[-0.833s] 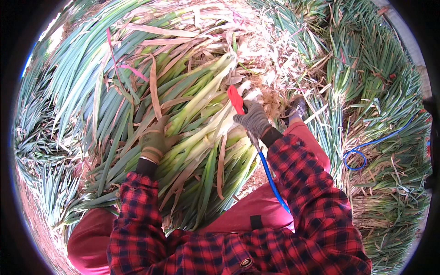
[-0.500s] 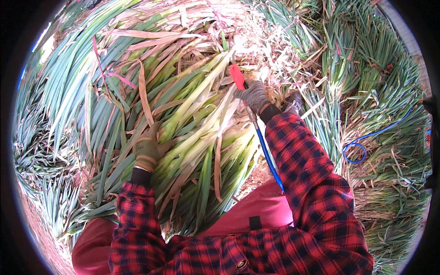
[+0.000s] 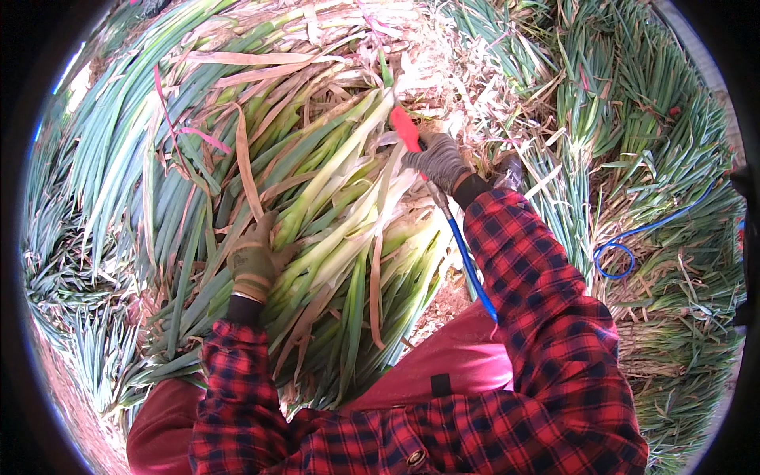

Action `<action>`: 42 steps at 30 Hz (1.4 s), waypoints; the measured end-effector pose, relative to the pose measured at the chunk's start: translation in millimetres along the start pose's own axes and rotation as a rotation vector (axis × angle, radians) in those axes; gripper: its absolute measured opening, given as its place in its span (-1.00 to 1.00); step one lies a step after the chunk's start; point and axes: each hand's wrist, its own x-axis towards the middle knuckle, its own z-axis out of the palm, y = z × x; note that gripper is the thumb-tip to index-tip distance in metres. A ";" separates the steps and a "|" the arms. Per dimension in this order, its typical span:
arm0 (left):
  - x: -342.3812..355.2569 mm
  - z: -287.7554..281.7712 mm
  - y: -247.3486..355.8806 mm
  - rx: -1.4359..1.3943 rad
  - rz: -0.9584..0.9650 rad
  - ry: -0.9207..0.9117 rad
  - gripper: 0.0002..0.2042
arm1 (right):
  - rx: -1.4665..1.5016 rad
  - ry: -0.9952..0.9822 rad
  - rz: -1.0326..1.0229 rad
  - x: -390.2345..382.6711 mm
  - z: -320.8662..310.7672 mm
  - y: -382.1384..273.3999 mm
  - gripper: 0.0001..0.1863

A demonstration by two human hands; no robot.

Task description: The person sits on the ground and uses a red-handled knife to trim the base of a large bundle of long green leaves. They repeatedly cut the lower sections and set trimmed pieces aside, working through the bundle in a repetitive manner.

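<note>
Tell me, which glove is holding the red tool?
The grey glove on the right hand grips the red tool; the olive-brown left-hand glove only grips green stalks.

No packages, labels, signs or screens show anywhere around the leek bundle (image 3: 317,237); only loose plants and leaves lie about it
</note>
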 end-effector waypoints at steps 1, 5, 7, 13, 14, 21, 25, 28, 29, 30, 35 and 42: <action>-1.7 -2.0 6.6 0.074 -0.004 0.007 -0.25 | 0.003 -0.001 -0.024 -0.8 -0.6 1.1 -0.53; -10.5 -0.4 19.8 0.292 0.010 0.064 -0.29 | 0.184 -0.019 0.060 -5.7 -7.3 8.8 -0.54; -14.0 2.9 18.2 0.344 0.031 0.106 -0.31 | 0.219 -0.030 0.104 -9.5 -8.5 7.5 -0.54; -15.9 5.1 22.9 0.246 0.152 0.108 -0.33 | 0.102 -0.037 0.055 -33.5 -28.0 21.6 -0.56; -20.2 -1.9 15.1 0.193 0.190 0.111 -0.33 | 0.113 -0.068 0.000 -44.8 -20.8 9.9 -0.56; -35.1 -34.9 -1.9 -0.079 0.312 -0.167 -0.31 | 0.252 -0.241 -0.084 -131.9 -25.8 -18.8 -0.44; -4.6 -68.7 28.1 0.309 0.351 -0.318 -0.29 | 0.218 -0.203 -0.009 -129.6 -30.7 -19.0 -0.46; 45.0 -71.9 64.6 0.243 0.334 -0.141 -0.44 | 0.143 -0.226 -0.004 -132.3 -39.8 -29.3 -0.47; 68.9 -65.4 66.3 0.133 0.365 -0.022 -0.46 | 0.164 -0.220 -0.013 -130.3 -31.8 -12.4 -0.45; 97.4 -51.7 67.1 0.047 0.388 0.051 -0.45 | 0.164 -0.209 -0.050 -129.6 -30.0 -11.7 -0.44; 189.8 6.7 49.8 0.359 0.072 0.025 -0.43 | 0.116 -0.242 -0.081 -127.2 -23.1 -32.2 -0.40; 182.3 -41.1 28.8 0.185 0.061 -0.182 -0.46 | 0.239 -0.223 -0.073 -134.1 -8.1 -20.1 -0.40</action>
